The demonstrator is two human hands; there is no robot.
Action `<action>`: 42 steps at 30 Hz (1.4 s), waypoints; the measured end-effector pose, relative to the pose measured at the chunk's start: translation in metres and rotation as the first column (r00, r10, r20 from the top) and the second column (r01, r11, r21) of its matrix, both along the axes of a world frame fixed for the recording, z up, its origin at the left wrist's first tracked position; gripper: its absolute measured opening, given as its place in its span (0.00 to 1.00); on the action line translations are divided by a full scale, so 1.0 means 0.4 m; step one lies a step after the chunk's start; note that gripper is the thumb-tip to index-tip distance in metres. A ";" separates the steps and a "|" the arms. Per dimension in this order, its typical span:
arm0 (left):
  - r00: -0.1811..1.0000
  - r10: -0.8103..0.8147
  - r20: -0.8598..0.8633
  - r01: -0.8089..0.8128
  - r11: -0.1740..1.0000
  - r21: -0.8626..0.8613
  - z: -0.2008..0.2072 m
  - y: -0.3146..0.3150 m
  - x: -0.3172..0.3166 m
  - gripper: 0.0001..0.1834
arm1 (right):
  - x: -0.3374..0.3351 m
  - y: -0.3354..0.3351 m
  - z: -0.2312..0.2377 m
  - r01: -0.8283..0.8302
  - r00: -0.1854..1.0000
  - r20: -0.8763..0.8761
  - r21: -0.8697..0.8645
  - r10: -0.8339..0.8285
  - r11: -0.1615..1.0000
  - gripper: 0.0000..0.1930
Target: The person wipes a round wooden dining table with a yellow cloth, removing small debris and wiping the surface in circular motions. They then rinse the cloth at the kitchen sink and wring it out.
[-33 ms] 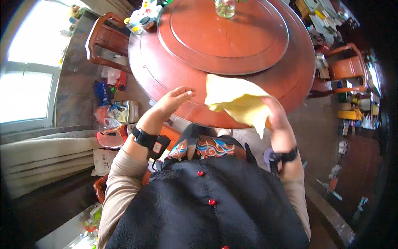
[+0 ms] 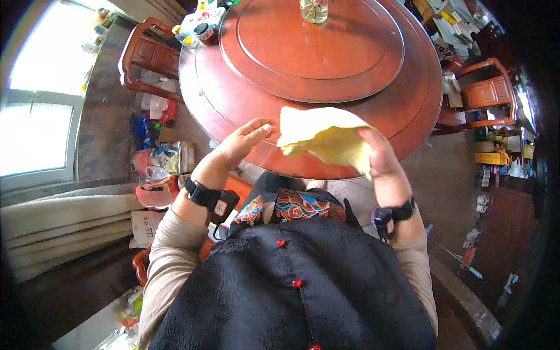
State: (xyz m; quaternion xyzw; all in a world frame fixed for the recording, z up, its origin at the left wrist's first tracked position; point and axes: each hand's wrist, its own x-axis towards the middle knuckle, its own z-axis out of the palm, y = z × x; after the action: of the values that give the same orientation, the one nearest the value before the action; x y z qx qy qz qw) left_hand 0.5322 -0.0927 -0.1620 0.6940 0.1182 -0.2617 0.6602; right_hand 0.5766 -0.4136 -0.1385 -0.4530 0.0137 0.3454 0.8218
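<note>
Yellow cloth (image 2: 324, 135), right end seemingly between right fingers (image 2: 374, 142).

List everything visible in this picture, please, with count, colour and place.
round table: 1, reddish-brown, ahead
turntable: 1, reddish-brown, on table
glass vase: 1, clear, on turntable
containers: several, mixed colours, table's far left
cloth: 1, yellow, above table's near side
chairs: at least 2, reddish-brown, beside table
bags: several, mixed colours, left side
window: 1, white, left
draped fabric: 1, off-white, below window
distant clutter: uncountable, mixed colours, right
jacket: 1, black, lower centre
wrist straps: 2, black, left and right
left hand: 1, bare, beside cloth, contact unclear
right hand: 1, bare, gripping cloth
</note>
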 end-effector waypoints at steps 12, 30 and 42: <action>0.989 0.096 0.108 -0.054 0.939 -0.340 -0.016 0.160 0.049 0.35 | 0.136 0.358 -0.016 -0.121 0.893 -0.373 0.338 0.251 0.933 0.23; 0.995 0.094 -0.039 -0.094 0.995 0.015 -0.201 0.758 0.232 0.08 | 0.243 0.846 -0.285 -0.366 0.929 -0.088 -0.361 0.360 0.858 0.14; 0.730 -0.580 0.361 0.006 0.534 0.845 -0.418 0.714 0.205 0.32 | 0.261 0.890 -0.300 -0.024 0.731 0.374 -0.823 0.571 0.568 0.09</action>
State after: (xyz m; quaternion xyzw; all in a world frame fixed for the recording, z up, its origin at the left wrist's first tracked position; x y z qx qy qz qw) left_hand 0.6143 0.1930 -0.3290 0.9665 -0.1224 -0.0566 0.2182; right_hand 0.6809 -0.0575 -0.2584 -0.8389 -0.1849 0.2826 0.4268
